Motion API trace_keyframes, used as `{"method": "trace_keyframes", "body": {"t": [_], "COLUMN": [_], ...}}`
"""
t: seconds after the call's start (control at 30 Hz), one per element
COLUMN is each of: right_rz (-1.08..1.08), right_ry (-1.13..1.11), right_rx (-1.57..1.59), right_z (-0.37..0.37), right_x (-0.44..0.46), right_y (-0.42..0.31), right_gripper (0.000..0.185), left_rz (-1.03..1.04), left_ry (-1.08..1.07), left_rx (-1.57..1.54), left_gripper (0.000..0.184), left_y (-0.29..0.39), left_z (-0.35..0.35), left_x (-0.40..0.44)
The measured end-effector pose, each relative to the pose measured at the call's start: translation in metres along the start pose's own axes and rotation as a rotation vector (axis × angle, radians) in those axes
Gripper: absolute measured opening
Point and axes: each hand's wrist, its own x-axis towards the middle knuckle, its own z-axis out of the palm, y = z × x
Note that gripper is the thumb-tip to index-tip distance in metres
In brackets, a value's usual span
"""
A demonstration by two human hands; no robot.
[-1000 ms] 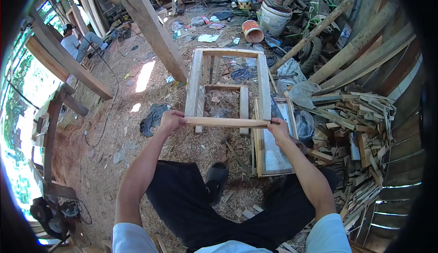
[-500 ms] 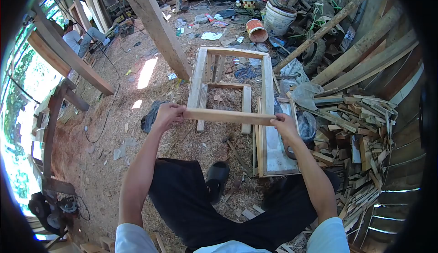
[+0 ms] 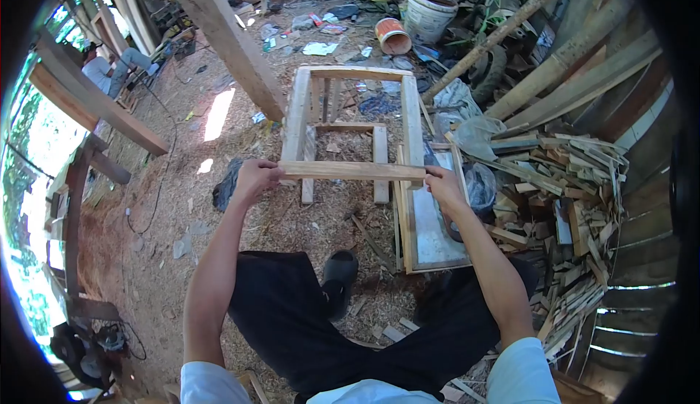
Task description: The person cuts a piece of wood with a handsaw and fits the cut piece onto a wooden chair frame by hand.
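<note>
A short wooden board (image 3: 353, 171) is stretched crosswise between my two hands. My left hand (image 3: 257, 179) grips its left end, fingers closed around the tip. At the opposite end my right hand (image 3: 443, 187) pinches the board between thumb and fingers. Just beyond it stands a wooden frame (image 3: 297, 112) with upright posts and crosspieces, like an unfinished piece of furniture. The board overlaps the near ends of the frame's side rails; I cannot tell whether it touches them.
A panelled wooden piece (image 3: 437, 247) lies beside my right leg. Scrap wood (image 3: 576, 200) is heaped at the right. A slanting post (image 3: 233, 47) rises behind the frame. Buckets (image 3: 429, 17) stand at the back. Another person (image 3: 109, 68) sits far left. Shavings cover the floor (image 3: 175, 207).
My view has shifted, so the scene sits slightly left and higher. The board has levelled a little from a slight downward slope to the right. Both hands keep their hold on its ends.
</note>
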Motion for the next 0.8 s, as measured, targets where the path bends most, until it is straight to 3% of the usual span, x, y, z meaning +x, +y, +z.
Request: {"method": "trace_keyframes", "body": {"t": [0.07,0.23,0.43,0.8], "right_rz": [-0.091,-0.023,-0.051,0.173], "right_ry": [-0.061,-0.044,-0.042,-0.023], "right_rx": [-0.027,0.064,-0.076,-0.082], "right_z": [0.000,0.002,0.005,0.003], "right_x": [0.008,0.002,0.014,0.017], "right_y": [0.011,-0.002,0.012,0.012], "right_gripper": [0.034,0.039,0.039,0.027], "left_rz": [0.019,0.039,0.064,0.067], "left_ry": [0.024,0.036,0.076,0.098], "left_rx": [0.058,0.071,0.137,0.333], "left_gripper": [0.027,0.030,0.031,0.032], "left_y": [-0.004,-0.001,-0.006,0.000], "left_z": [-0.001,0.002,0.003,0.005], "left_x": [0.004,0.000,0.007,0.004]}}
